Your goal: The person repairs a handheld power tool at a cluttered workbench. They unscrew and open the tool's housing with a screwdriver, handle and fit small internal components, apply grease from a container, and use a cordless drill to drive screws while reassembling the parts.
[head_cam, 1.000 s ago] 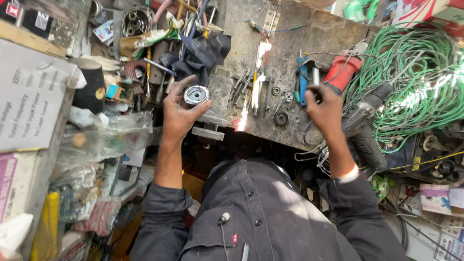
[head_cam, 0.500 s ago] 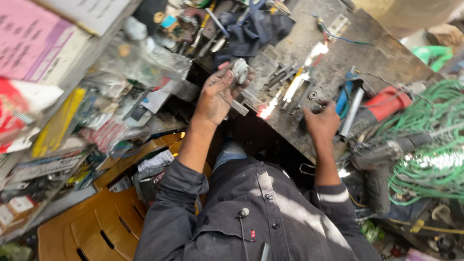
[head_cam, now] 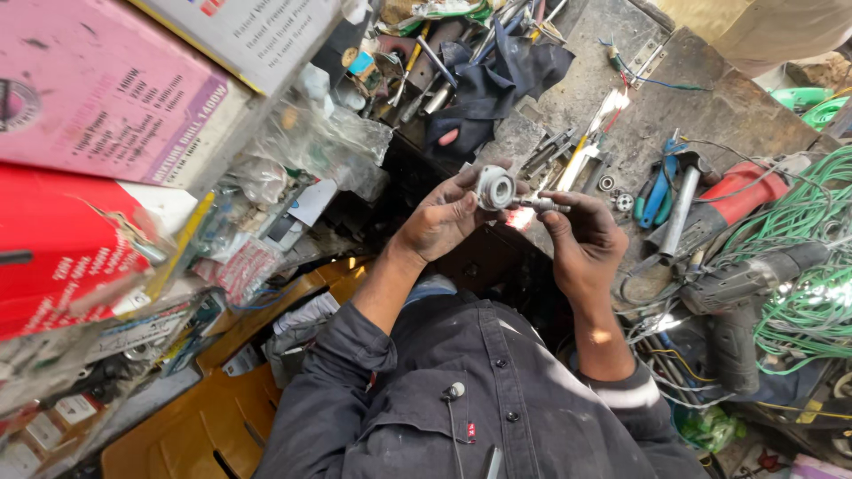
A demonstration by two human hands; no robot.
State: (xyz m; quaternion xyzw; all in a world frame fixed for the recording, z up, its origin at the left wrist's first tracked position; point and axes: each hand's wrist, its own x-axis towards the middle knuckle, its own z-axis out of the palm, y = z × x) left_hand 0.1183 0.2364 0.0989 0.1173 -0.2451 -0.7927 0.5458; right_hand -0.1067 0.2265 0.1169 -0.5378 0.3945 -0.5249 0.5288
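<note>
While you sit over the cluttered workbench (head_cam: pixel 621 98), your left hand (head_cam: pixel 439 222) is curled around a round grey metal housing (head_cam: pixel 494 187), thumb and fingertips closed on its rim so the open bore faces toward you. Your right hand (head_cam: pixel 581 239) is pinched shut on a short metal shaft (head_cam: pixel 540 205), whose tip sits just beside the housing; whether the two parts touch cannot be told. Both parts hang in the air just off the near edge of the bench, above your lap. On the bench beyond the housing lies a crumpled dark cloth (head_cam: pixel 497 75) among loose rods and hand tools. To the right of the housing, on the bench, blue-handled pliers (head_cam: pixel 658 186) lie beside a plain metal tube (head_cam: pixel 682 211), with a red power tool (head_cam: pixel 737 197) just past them. Farther right of the housing, a grey drill (head_cam: pixel 741 293) lies by a heap of green cable (head_cam: pixel 821 257). Left of the housing, well apart, stacked pink and red cartons (head_cam: pixel 80 151) and clear plastic bags (head_cam: pixel 311 142) crowd a shelf. An orange plastic chair (head_cam: pixel 195 426) shows below them.
</note>
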